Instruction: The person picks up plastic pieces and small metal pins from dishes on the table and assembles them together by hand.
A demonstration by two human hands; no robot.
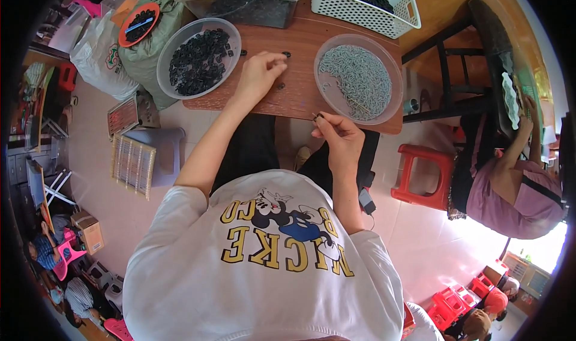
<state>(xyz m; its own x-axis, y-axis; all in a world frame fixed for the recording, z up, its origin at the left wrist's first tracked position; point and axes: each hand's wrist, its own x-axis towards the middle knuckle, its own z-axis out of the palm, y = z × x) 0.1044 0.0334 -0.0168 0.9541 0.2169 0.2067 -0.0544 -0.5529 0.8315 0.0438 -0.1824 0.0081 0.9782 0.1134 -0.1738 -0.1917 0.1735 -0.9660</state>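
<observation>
My left hand (259,76) is over the wooden table, its fingers bent together. At its fingertips is a small black plastic piece (287,54). Nearer to me, my right hand (341,138) pinches a small dark part (316,117) between thumb and forefinger, just off the table's front edge. A round translucent bowl (234,40) of black plastic pieces stands left of my left hand. Beyond my right hand, another round bowl (396,77) holds many small silvery-blue screw-like parts (360,71). One more loose black piece (281,86) lies on the table below my left hand.
At the table's back stand a clear bin (252,12) and a white perforated basket (360,16), both with black pieces. An orange dish (155,11) sits on sacks to the left. A red stool (423,176) and a seated person (510,191) are at right.
</observation>
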